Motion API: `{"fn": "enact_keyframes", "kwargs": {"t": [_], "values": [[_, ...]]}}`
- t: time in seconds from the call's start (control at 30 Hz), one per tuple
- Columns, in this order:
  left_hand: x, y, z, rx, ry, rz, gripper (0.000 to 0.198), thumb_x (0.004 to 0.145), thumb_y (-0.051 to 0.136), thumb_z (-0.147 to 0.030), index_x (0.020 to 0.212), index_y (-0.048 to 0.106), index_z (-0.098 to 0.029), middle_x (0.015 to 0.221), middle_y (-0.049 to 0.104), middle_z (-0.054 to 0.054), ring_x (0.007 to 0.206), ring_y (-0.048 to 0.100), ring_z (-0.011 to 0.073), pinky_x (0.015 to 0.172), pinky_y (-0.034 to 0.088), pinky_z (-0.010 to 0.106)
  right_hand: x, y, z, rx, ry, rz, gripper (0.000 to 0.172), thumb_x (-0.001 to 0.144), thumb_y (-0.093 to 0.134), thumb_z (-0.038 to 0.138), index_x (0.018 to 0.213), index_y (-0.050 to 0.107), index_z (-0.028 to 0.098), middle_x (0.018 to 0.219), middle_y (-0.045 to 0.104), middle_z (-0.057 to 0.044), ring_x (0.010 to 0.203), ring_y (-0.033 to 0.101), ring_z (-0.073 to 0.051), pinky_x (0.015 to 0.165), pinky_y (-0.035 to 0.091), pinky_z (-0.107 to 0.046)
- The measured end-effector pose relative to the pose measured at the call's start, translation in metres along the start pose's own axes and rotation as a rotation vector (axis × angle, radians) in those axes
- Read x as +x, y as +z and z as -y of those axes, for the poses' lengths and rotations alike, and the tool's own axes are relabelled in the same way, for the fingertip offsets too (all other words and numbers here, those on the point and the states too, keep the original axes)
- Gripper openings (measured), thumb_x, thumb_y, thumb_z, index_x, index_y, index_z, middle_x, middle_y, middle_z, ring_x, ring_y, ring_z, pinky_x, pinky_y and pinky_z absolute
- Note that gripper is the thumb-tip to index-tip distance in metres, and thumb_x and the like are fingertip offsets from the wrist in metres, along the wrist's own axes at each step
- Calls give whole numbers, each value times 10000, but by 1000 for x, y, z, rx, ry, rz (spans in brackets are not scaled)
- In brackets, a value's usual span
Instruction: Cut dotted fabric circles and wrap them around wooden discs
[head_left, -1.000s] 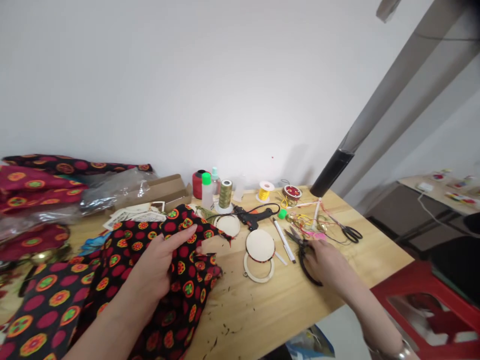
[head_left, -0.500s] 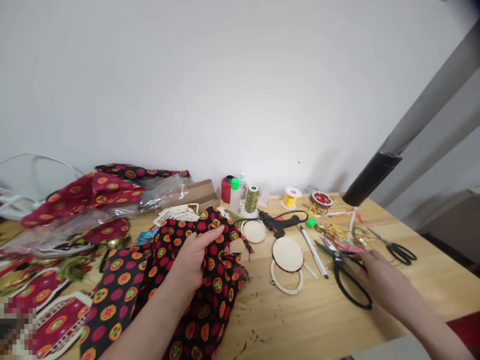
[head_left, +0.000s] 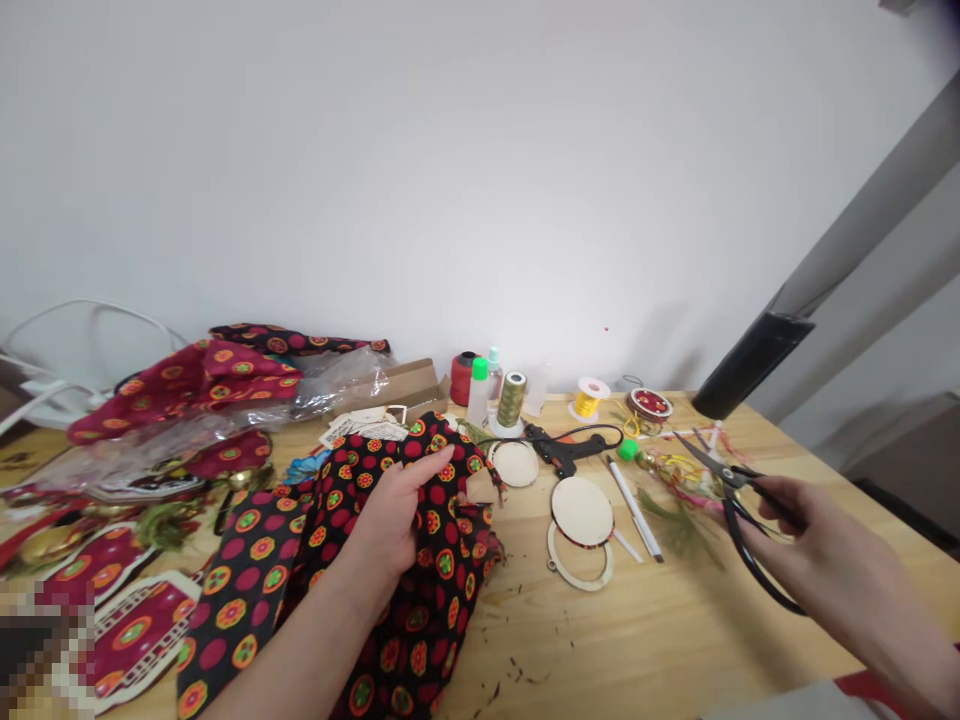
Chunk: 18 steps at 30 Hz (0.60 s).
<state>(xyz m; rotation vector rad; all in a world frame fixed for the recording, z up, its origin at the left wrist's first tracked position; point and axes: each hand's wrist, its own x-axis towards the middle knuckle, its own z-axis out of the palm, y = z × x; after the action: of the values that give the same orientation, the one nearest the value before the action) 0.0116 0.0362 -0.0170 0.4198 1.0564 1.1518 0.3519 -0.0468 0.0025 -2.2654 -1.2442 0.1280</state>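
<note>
Both forearms are bare, with no sleeves in view. The left hand (head_left: 386,520) and right hand (head_left: 814,545) wear no gloves and, apparently, no rings.

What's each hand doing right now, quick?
Left hand: fingers closed on the black dotted fabric, pinching a fold.
Right hand: fingers through the handles of the black scissors, lifted off the table.

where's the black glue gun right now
The black glue gun lies on the wooden table right of centre in the head view, just behind the round wooden disc and right of the olive thread spool.
</note>
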Motion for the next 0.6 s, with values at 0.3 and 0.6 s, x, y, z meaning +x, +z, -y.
{"fn": "enact_keyframes", "kwargs": {"t": [0.3, 0.6], "values": [[1, -2, -2, -47, -141, 38, 131, 790, 611, -159, 800, 713, -78, 673, 749, 128, 572, 712, 261, 623, 604, 418, -30, 32, 95, 742, -287, 649, 410, 588, 797, 385, 856, 549, 198, 717, 568, 8, 631, 516, -141, 554, 413, -247], [2, -4, -1, -113, -144, 82, 175, 820, 589, -187, 779, 718, -75, 672, 745, 119, 570, 701, 229, 629, 600, 379, -41, 102, 158, 1157, -65, 771, 466, 607, 805, 421, 830, 463, 198, 687, 626, 18, 532, 456, -86, 507, 334, -222]]}}
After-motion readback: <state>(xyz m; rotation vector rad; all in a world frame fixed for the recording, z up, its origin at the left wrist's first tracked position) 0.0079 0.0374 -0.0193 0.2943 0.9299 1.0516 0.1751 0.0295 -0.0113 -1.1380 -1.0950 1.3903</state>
